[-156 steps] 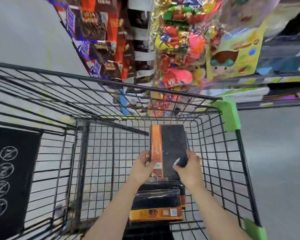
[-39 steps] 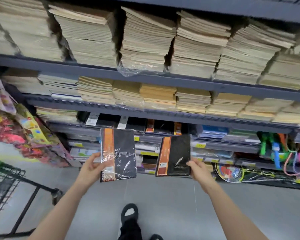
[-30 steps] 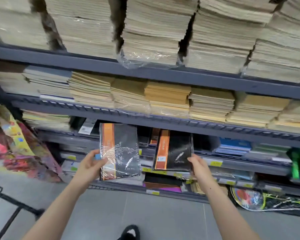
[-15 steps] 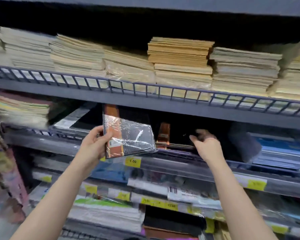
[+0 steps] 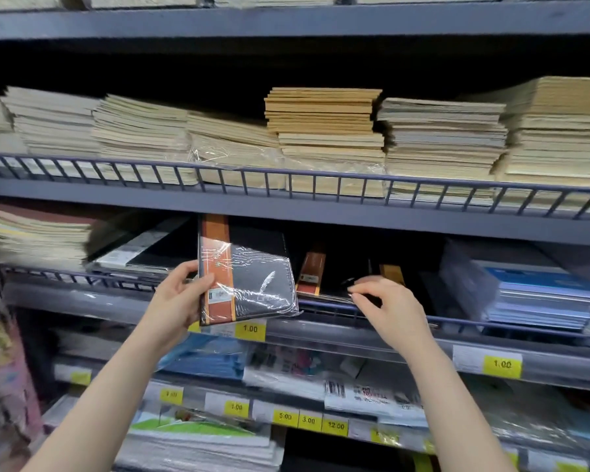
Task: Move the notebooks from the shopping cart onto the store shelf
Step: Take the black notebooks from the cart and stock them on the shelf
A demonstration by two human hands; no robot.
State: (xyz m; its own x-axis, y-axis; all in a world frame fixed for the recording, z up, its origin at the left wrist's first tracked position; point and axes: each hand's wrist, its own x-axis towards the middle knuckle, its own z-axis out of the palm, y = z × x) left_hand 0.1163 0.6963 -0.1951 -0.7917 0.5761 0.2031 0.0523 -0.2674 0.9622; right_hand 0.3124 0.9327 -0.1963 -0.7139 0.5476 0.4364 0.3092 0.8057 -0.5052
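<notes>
The notebook [image 5: 249, 284], black with an orange spine band and shrink-wrapped, is in your left hand [image 5: 178, 301], whose fingers grip its spine edge; it stands upright just in front of the shelf [image 5: 321, 219], above the wire rail at the shelf's front edge. A second notebook [image 5: 321, 274] of the same kind already lies flat on the shelf just behind the rail, and a third orange spine shows right of it. Your right hand [image 5: 389, 308] rests at the rail, fingers curled; whether they pinch the lying notebook's near edge or hold nothing, I cannot tell.

You are placing: one notebook looks set down, one is in hand. Next, tip yours flat, lift it over the rail and slide it in left of the lying one, where dark covers already sit.

Count: one notebook held, at least two alike on the shelf. Beige stacks [image 5: 321, 131] fill the shelf above; blue pads [image 5: 532, 294] lie toward the right end.
</notes>
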